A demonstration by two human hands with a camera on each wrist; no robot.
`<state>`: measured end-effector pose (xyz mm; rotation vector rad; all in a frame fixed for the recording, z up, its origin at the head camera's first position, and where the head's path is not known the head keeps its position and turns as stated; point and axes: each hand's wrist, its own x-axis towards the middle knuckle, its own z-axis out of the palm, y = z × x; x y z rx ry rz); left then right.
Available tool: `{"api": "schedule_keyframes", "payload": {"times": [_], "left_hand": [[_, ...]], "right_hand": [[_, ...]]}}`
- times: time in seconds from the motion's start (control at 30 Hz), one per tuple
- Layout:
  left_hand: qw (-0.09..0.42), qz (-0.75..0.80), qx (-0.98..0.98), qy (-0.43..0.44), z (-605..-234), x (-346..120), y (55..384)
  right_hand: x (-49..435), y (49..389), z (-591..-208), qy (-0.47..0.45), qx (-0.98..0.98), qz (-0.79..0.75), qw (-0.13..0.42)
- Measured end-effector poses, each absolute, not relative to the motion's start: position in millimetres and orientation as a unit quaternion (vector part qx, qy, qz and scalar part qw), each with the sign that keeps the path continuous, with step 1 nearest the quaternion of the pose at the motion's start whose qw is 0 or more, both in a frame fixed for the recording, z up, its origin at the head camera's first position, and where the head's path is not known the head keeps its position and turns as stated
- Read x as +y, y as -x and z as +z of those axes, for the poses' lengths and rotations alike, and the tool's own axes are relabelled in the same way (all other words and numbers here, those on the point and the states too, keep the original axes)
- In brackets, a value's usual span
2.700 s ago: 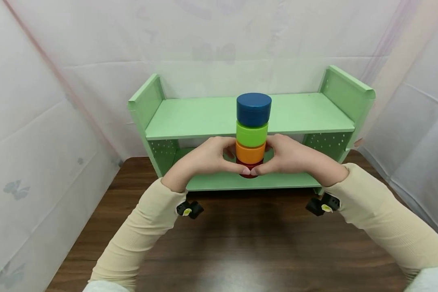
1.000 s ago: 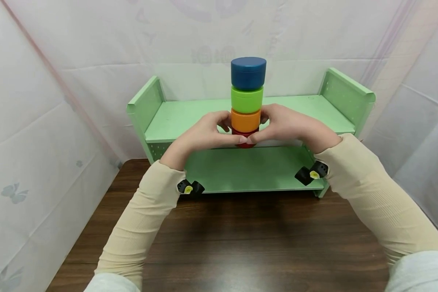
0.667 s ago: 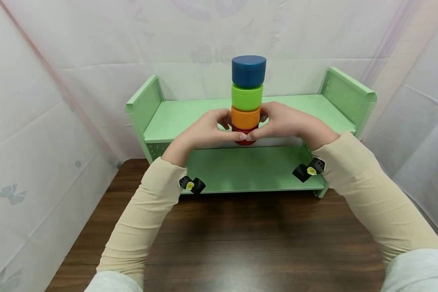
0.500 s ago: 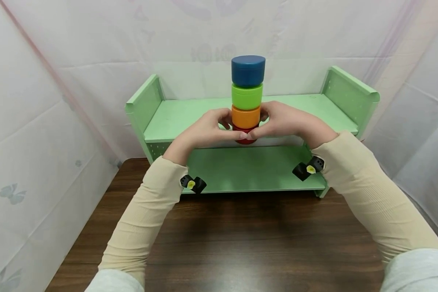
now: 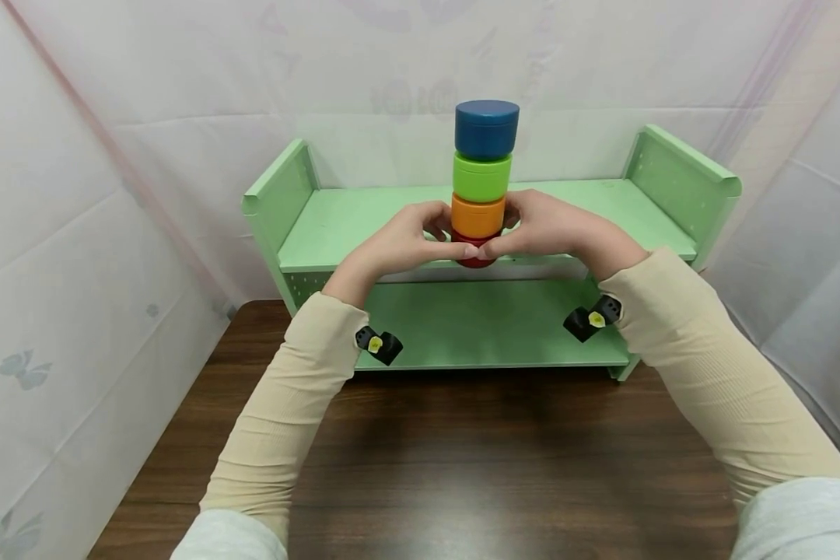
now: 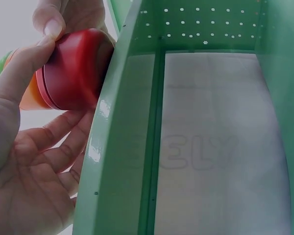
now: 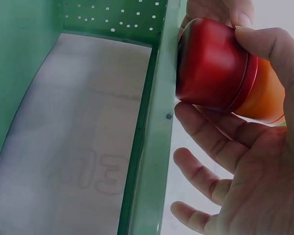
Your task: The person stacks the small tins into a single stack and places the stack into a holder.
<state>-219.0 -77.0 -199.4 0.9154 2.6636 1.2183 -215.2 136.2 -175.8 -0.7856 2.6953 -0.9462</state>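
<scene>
Several round containers stand in an upright tower: blue [image 5: 487,131] on top, then lime green [image 5: 482,177], orange [image 5: 477,216] and red [image 5: 476,262] at the bottom. My left hand [image 5: 411,236] and right hand [image 5: 553,225] hold the tower low down from both sides. Both thumbs lie across the front of the red container, their tips meeting. Other fingers curl round behind, partly hidden in the head view. Both wrist views show the red container's base [image 6: 78,68] right at the front edge of the upper shelf [image 7: 157,142].
The green two-tier shelf unit has raised side panels [image 5: 686,167] above its upper board [image 5: 364,222]. Its lower board [image 5: 490,319] lies beneath my hands. In front is the dark wooden table [image 5: 462,459]; white sheeting [image 5: 182,70] hangs behind and at both sides.
Both hands have raised the tower from in front of the lower tier to the upper board's front edge. In the last half second it has shifted slightly up and right in the head view.
</scene>
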Motion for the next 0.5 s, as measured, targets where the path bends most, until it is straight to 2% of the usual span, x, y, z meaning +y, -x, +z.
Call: {"api": "schedule_keyframes", "payload": {"times": [0.5], "left_hand": [[0.021,0.411,0.869,-0.274,-206,-80,221]], "right_hand": [[136,222,-187,0.256,0.901,-0.342,0.082]]}}
